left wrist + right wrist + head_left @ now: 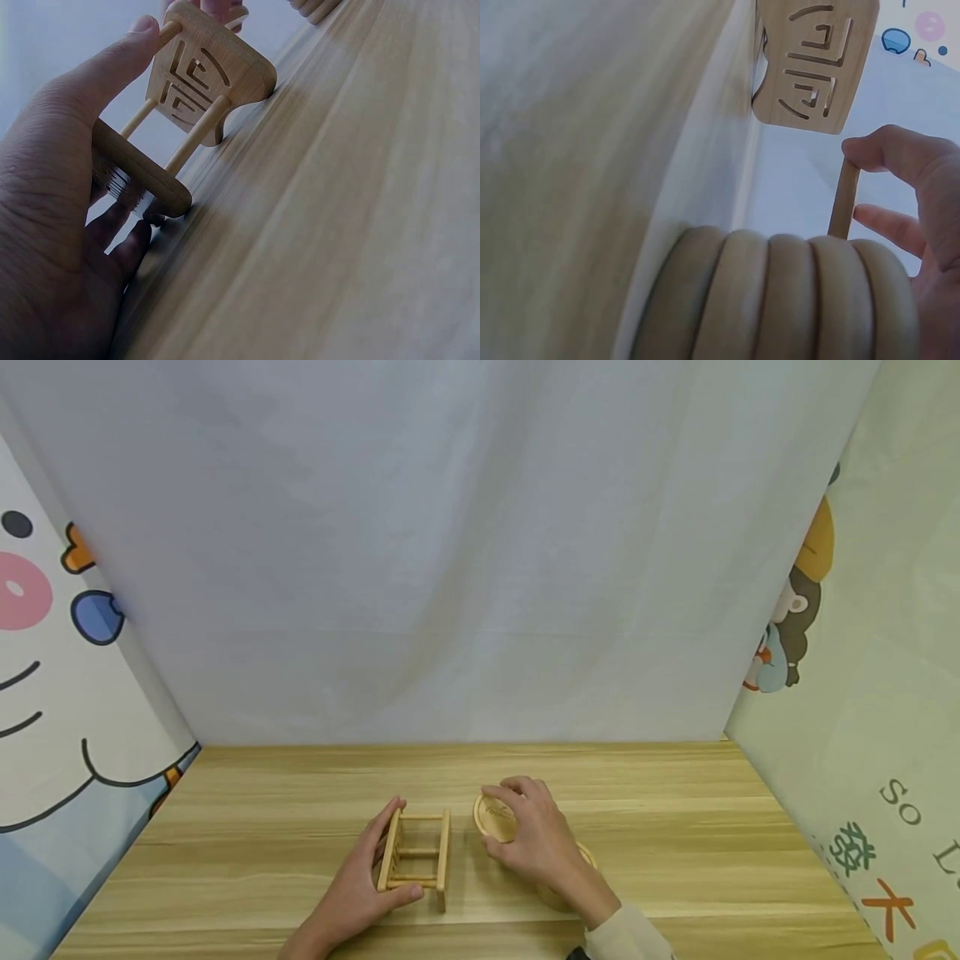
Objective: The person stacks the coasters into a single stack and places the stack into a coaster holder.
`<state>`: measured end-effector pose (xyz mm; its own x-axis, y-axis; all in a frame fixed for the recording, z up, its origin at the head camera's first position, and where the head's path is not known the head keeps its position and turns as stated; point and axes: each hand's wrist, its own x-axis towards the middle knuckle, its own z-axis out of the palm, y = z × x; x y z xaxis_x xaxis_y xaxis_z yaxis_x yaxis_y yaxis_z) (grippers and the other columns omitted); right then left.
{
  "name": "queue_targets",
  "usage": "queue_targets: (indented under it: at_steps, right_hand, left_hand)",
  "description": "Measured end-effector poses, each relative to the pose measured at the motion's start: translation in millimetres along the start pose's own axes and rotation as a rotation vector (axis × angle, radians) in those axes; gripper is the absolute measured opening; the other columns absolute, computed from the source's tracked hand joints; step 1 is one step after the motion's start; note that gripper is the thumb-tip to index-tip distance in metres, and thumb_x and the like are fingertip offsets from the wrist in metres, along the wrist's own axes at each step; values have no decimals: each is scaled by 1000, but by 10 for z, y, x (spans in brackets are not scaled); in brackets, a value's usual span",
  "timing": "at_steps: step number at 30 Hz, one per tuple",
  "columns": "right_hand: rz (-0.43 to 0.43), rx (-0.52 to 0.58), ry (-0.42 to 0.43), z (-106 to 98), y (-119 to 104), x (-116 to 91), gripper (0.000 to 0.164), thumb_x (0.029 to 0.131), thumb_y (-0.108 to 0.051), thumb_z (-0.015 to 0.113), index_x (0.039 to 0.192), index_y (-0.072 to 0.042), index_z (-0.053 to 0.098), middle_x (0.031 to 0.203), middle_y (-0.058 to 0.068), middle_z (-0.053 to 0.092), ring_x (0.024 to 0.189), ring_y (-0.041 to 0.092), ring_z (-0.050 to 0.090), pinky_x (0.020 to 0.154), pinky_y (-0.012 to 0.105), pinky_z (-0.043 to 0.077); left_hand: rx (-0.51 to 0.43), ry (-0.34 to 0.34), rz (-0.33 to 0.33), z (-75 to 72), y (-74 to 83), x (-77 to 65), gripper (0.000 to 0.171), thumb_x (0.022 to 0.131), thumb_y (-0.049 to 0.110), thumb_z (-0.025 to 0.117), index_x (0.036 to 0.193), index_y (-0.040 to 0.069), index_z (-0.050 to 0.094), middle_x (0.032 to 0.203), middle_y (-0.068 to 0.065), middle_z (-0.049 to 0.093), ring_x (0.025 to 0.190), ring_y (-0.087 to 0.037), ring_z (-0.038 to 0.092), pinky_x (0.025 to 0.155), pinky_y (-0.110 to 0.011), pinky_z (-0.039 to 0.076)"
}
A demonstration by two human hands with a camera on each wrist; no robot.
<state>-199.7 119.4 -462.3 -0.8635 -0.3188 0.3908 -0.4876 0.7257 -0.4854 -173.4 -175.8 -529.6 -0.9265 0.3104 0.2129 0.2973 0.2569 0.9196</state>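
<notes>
A small wooden coaster rack (443, 856) stands on the table, its two side panels joined by thin rods. My left hand (352, 885) grips its left side, with the thumb along the near edge and the fingers round the far end. A cut-out angular pattern shows on the far panel (202, 71) in the left wrist view. To the right of the rack, my right hand (536, 835) pinches a round wooden coaster (491, 818) between thumb and fingers; its face carries some writing. Under the right wrist sits a stack of several round coasters (791, 300), partly hidden by the forearm in the head view.
The light wood-grain table (675, 827) ends at a plain pale curtain (465, 568) behind. Printed cloths with cartoon figures hang at the left (60, 693) and right (862, 693).
</notes>
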Motion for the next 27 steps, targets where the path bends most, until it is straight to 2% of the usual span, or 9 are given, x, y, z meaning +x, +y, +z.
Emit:
queue_targets:
  at_steps: [11,19,27]
  right_hand:
    - [-46,9,38,-40,-13,-45,59,81,-14,95,137,-8,77,133,15,67,125,36,62,93,55,59]
    - [-66,17,68,-79,-33,-90,60,80,-14,96,137,-11,77,133,12,67,125,34,61,94,54,59]
    - [-67,35,52,-120,-47,-142,61,80,-18,97,137,-14,78,134,12,66,125,31,61,94,51,59]
  left_hand:
    - [6,2,4,-3,-19,4,116,89,18,94,179,29,21,181,-18,27,151,-56,47,105,-30,56]
    - [14,-3,-12,-8,-15,-4,115,91,20,94,180,23,20,181,-18,26,151,-55,47,104,-31,57]
    - [8,1,5,-2,-28,5,116,90,18,94,179,30,21,181,-18,27,150,-55,48,104,-30,57]
